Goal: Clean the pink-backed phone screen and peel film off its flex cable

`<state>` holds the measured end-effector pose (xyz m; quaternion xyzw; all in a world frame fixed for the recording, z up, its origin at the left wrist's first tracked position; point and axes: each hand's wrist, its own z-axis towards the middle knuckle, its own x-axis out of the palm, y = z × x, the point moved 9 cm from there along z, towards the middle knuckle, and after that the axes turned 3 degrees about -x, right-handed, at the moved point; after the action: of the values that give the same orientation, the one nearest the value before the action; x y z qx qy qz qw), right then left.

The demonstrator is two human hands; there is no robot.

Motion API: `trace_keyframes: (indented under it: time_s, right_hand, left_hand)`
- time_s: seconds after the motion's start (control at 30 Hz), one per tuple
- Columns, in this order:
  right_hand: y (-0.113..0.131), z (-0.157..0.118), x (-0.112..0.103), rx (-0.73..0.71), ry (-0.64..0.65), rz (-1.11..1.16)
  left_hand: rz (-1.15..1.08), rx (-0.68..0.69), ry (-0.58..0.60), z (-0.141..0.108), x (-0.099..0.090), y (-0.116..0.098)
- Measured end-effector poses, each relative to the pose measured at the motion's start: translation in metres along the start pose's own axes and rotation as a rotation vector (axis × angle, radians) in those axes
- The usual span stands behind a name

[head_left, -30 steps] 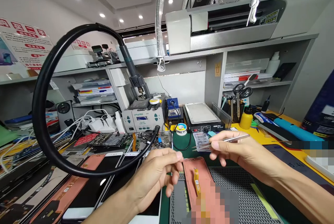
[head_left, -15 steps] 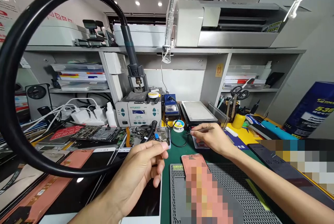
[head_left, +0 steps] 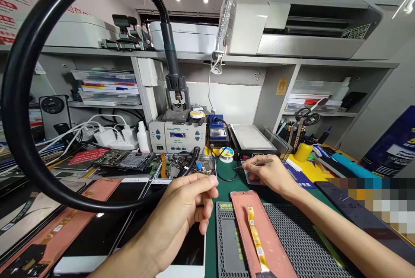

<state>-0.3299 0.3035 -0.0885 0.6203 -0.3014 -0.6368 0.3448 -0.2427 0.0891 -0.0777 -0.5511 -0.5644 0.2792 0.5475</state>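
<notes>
My right hand [head_left: 264, 173] pinches dark tweezers [head_left: 266, 162], their tip pointing left over the green mat. Under it lies a small clear box [head_left: 250, 178], partly covered by the fingers. My left hand [head_left: 184, 209] hangs left of centre, thumb and forefinger pressed together and the other fingers curled. Whether anything small sits in that pinch I cannot make out. Between my forearms, a phone screen panel [head_left: 272, 243] lies pink side up with a yellow flex cable [head_left: 254, 232] along it. It rests on a grey perforated pad [head_left: 293, 222].
A thick black hose [head_left: 19, 139] loops at left from a hot-air station [head_left: 177, 136]. Loose circuit parts fill a tray [head_left: 214, 170] behind my left hand. More phone screens [head_left: 106, 213] lie at left. A solder spool [head_left: 226, 154] and a flat plate device [head_left: 251, 137] stand behind.
The camera view has shifted, so most of the bench appears further right. Both hands keep nearly the same pose, and the right hand still holds the tweezers near the clear box.
</notes>
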Motion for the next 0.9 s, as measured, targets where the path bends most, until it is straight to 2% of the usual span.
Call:
trace_keyframes:
  time_s: [0.33,0.63,0.9]
  right_hand:
    - [0.009,-0.012,-0.016,0.013,-0.037,0.057]
    - [-0.001,-0.002,0.000,-0.025,-0.006,0.014]
    - [0.001,-0.004,-0.004,0.011,-0.033,0.016]
  left_hand:
    - [0.007,-0.057,-0.021,0.004,0.001,0.007]
    - [0.030,-0.065,0.006,0.005,0.004,0.009]
    - [0.026,-0.067,0.003,0.004,0.003,0.009]
